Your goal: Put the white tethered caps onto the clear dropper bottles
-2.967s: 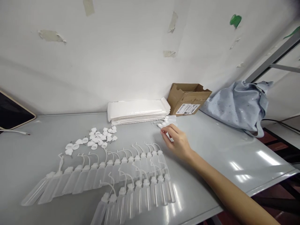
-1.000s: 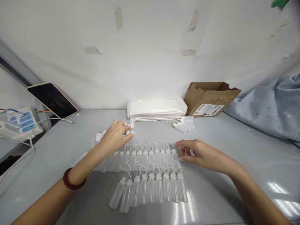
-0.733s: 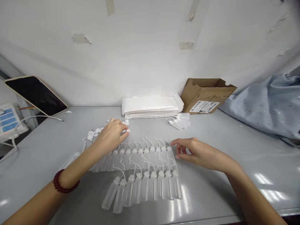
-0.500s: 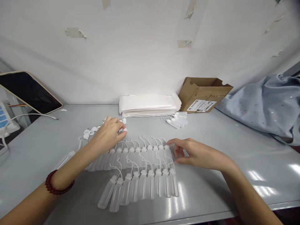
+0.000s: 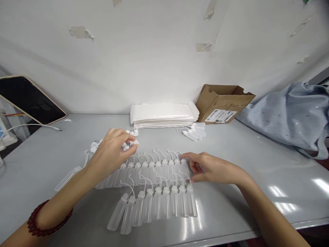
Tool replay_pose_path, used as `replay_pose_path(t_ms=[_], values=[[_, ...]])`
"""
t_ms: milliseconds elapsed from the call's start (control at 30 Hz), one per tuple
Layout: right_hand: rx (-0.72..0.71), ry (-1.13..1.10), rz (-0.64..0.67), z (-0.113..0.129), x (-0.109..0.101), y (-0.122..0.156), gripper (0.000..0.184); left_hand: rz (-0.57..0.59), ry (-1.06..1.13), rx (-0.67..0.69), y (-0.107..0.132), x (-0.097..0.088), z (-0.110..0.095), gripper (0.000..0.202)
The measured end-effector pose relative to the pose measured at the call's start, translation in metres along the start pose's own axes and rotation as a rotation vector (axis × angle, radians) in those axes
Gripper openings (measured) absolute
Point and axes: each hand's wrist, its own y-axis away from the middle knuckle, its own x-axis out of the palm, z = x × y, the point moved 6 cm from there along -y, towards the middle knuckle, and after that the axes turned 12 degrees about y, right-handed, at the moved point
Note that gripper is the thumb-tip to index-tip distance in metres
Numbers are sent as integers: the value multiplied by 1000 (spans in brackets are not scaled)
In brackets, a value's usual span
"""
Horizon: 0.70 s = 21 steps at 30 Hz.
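Two rows of small clear plastic bottles (image 5: 154,202) with tethered caps lie side by side on the grey table (image 5: 244,154). My left hand (image 5: 110,154) hovers over the left end of the back row, its fingertips pinched on a small white cap (image 5: 134,142) by a scatter of loose white caps (image 5: 94,146). My right hand (image 5: 213,168) rests at the right end of the back row, fingers curled, with its fingertips touching the last bottle (image 5: 184,166).
A stack of white flat packs (image 5: 163,115) lies against the wall, a few more bottles (image 5: 194,132) in front of it. A brown cardboard box (image 5: 223,104) stands to its right, then a blue-grey cloth (image 5: 288,116). A dark tablet (image 5: 28,99) leans at far left.
My left hand came in and closed its fingertips on a cap at the loose pile. My right hand drew back from the far bottles to the right end of the back row.
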Motion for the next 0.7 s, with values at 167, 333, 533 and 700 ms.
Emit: replay_pose_path(t_ms=[167,333,533,700], values=[[-19,3,-32,0,1,-4,61,10,25,-45,3,-2,1,27],[2,100,-155,-3,-6,-7,56,25,115,-112,7,-3,1,24],[-124,-57,-399,3,-16,2,58,98,520,-263,19,2,-13,23],[-390,-508,-339,35,-8,8,63,333,937,-334,30,20,-38,18]])
